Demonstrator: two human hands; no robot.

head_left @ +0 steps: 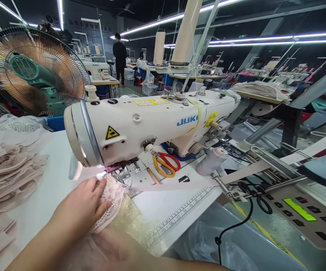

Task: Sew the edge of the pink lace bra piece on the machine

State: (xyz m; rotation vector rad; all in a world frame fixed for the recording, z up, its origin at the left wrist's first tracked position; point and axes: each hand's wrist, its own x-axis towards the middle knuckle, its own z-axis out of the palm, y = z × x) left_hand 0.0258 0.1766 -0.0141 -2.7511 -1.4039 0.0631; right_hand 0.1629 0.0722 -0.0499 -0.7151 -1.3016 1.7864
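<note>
My left hand lies over a pale pink lace piece at the needle end of a white JUKI sewing machine. Its thumb and fingers are spread on the fabric, just in front of the lit presser foot area. Lower down, my right hand is a motion blur below the lace, and its fingers cannot be made out. A light elastic band runs across the machine bed from the right towards the needle. Part of the lace edge is hidden under my left hand.
Stacked pink lace pieces cover the table's left side. Orange-and-red-handled scissors, a razor blade and a grey thread cone sit right of the needle. A fan stands behind left; a control panel is at right.
</note>
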